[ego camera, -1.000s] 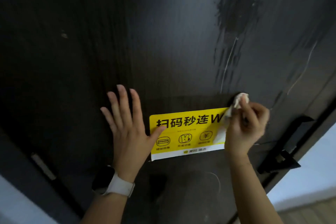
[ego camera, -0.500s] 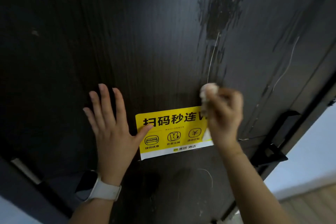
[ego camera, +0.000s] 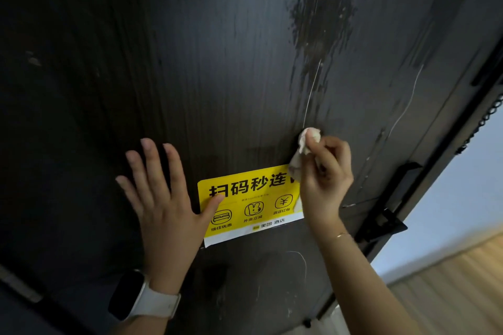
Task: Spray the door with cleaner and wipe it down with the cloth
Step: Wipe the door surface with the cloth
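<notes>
The wiping step is judged to be in hand. A small crumpled white cloth (ego camera: 304, 141) is pinched in the right hand (ego camera: 325, 179) and pressed to the dark wood-grain door (ego camera: 190, 62), just above the yellow printed sticker (ego camera: 250, 204). The left hand (ego camera: 160, 198) is laid flat, fingers spread, on the door. Upward strokes are probably called for next, since what appear to be wet streaks (ego camera: 313, 24) lie above.

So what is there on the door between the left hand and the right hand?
In the head view, a yellow sticker lies between the hands. The left hand rests its thumb on one edge; the right hand, gripping the cloth, covers the other.
</notes>
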